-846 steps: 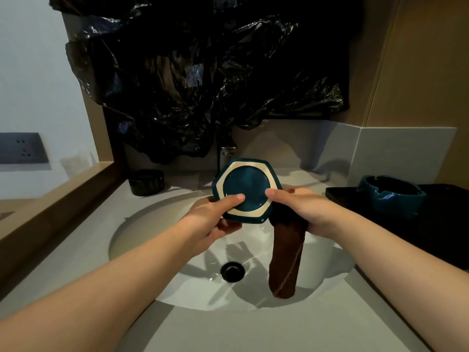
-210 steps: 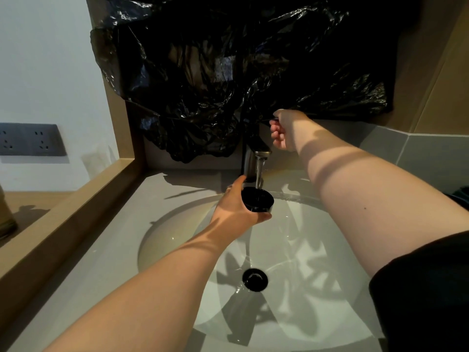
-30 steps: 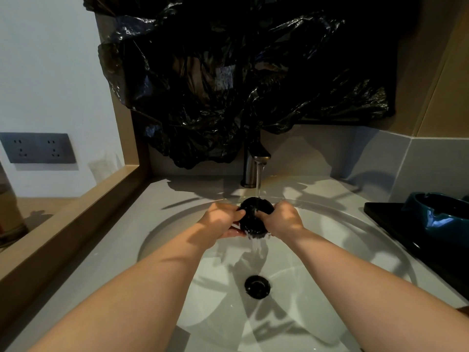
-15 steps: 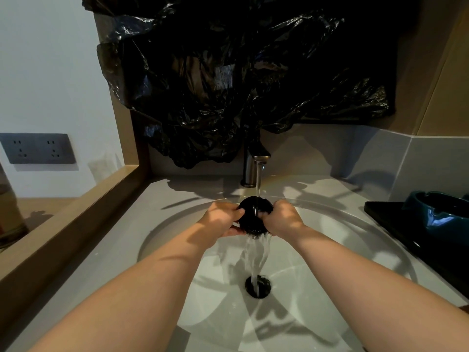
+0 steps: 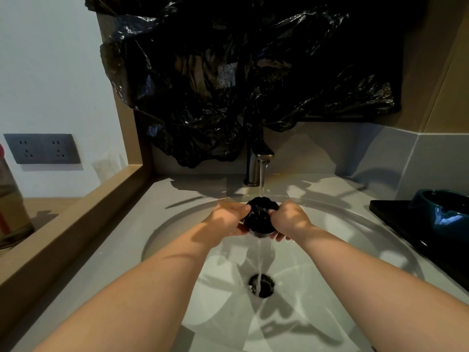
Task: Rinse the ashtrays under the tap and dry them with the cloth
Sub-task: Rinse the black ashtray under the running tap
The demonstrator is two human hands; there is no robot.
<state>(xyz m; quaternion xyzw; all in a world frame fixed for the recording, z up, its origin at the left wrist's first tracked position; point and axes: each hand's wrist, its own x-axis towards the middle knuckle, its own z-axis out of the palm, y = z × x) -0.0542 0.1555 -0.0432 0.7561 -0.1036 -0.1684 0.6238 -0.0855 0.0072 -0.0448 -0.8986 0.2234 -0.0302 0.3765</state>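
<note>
As water (image 5: 261,184) strikes, glossy black ashtray (image 5: 260,221)

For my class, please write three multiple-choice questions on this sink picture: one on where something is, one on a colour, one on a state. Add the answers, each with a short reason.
1. Where is the blue ashtray?
A. in the basin
B. on the black tray at the right
C. on the wooden ledge

2. What colour is the ashtray gripped by the left hand and right hand?
A. white
B. red
C. black

3. What state is the tap in?
A. running
B. turned off
C. wrapped in a cloth

Answers:
1 B: the blue ashtray sits on the black tray beside the basin.
2 C: the black ashtray shows dark between the two hands.
3 A: a stream of water falls from the tap onto the black ashtray and on down to the drain.
</note>
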